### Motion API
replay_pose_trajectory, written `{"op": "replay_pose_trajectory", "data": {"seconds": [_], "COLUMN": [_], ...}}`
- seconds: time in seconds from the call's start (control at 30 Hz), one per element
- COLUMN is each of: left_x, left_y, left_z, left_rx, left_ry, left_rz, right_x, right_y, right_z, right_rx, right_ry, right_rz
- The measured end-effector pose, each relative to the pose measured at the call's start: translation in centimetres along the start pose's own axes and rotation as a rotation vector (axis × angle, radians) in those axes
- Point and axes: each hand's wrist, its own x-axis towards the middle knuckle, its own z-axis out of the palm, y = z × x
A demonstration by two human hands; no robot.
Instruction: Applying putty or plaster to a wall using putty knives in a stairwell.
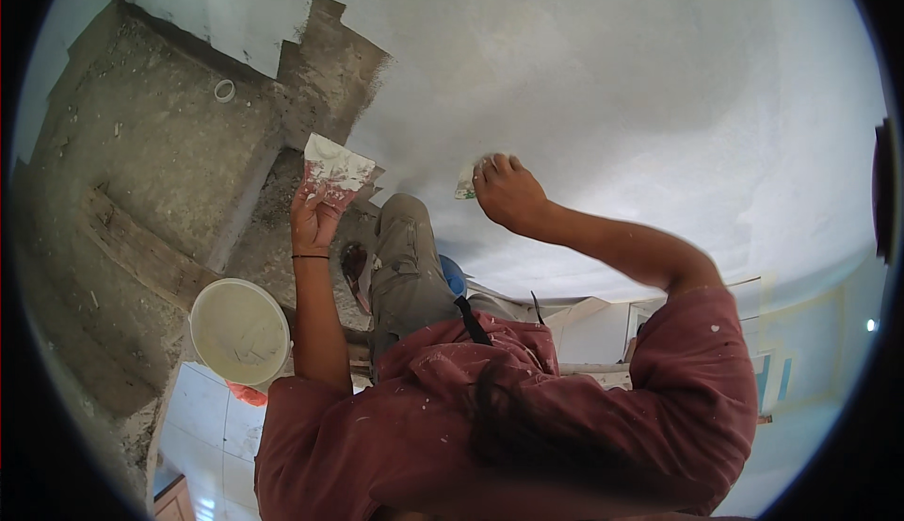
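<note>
My left hand [311,222] grips a flat red spatula [334,165] smeared with white paste, held up at the middle left. My right hand [506,192] is closed on a putty knife [465,184], whose pale blade with a green patch is at the white wall surface [603,69]. Whether the blade touches the wall is hard to tell. Below my hands my bent knee [400,239] shows in grey trousers.
A white bucket [240,330] is at the lower left, near a wooden plank [141,239] on rough concrete [132,116]. A small white ring [224,91] lies farther up. A blue object [452,274] is partly hidden behind my leg. Pale tiles [202,427] show at bottom left.
</note>
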Motion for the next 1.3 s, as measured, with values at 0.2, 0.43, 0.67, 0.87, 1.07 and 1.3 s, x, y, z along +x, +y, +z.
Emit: {"op": "replay_pose_trajectory", "data": {"seconds": [0.2, 0.43, 0.67, 0.87, 1.07, 1.3], "left_x": [-0.7, -4.6, -6.3, -6.3, -5.6, -7.5], "left_y": [-0.8, -6.2, -12.5, -15.0, -16.2, -19.3], "left_z": [1.5, 11.2, 17.1, 15.9, 17.0, 17.5], "left_rx": [0.214, 0.392, 0.458, 0.703, 0.827, 0.826], "left_ry": [-0.077, -0.093, -0.13, -0.055, -0.033, -0.006], "left_rz": [0.02, -0.209, -0.578, -0.656, -0.698, -0.4], "right_x": [-6.0, -13.1, -13.9, -15.1, -17.9, -21.1], "right_y": [-2.1, -7.1, -8.8, -9.1, -9.7, -9.9], "right_z": [1.3, 6.0, 7.4, 6.7, 7.7, 8.7], "right_rx": [1.018, 2.828, 3.167, 3.167, 3.208, 3.222], "right_ry": [-0.167, 0.361, 0.566, 0.71, 0.896, 1.228], "right_rz": [0.693, 1.456, 1.017, 1.082, 1.07, 0.952]}}
